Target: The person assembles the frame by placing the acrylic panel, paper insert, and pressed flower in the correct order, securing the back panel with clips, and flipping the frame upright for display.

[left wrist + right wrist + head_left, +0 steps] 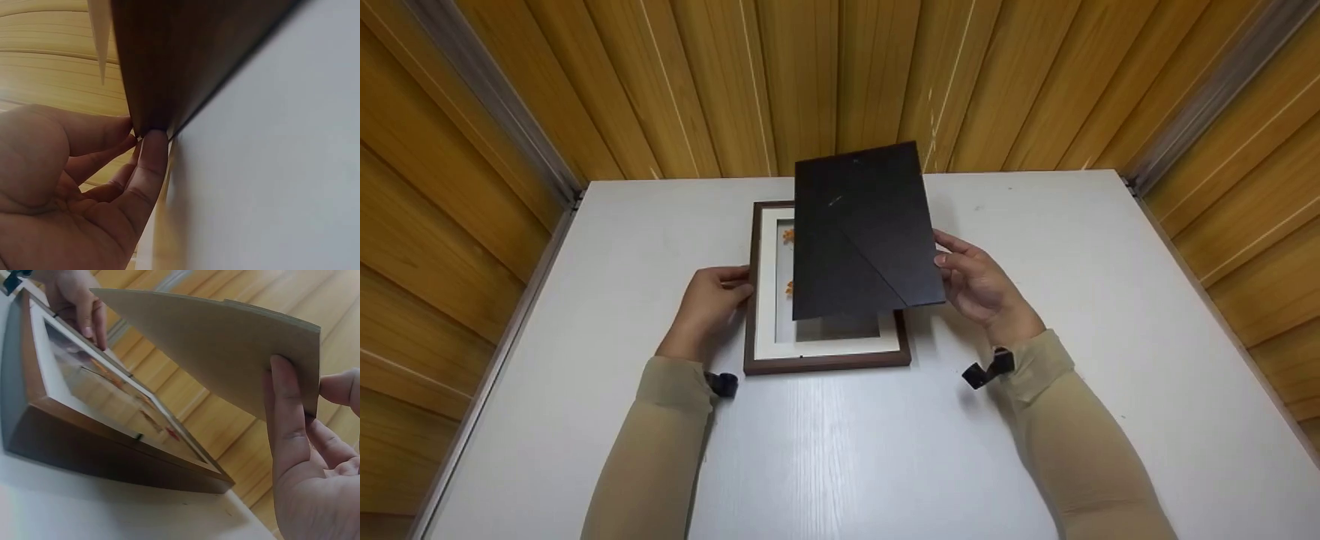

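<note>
My right hand (975, 281) pinches the right edge of a black backing board (862, 225), thumb on the dark face and fingers beneath. In the right wrist view the board's brown underside (225, 349) shows, tilted and raised above the frame. A brown picture frame (826, 366) lies on the table under it, with a white mat (766, 300) and small orange flowers (788, 237) behind its opening. The board hides much of the frame's upper right. My left hand (709, 304) holds the frame's left side, fingertips (154, 146) against its brown side wall.
The white table (825, 450) runs up to wood-look panels (840, 82) at the back and both sides. Metal posts (502, 97) stand at the corners. Black wrist cameras (724, 385) are strapped by both sleeves.
</note>
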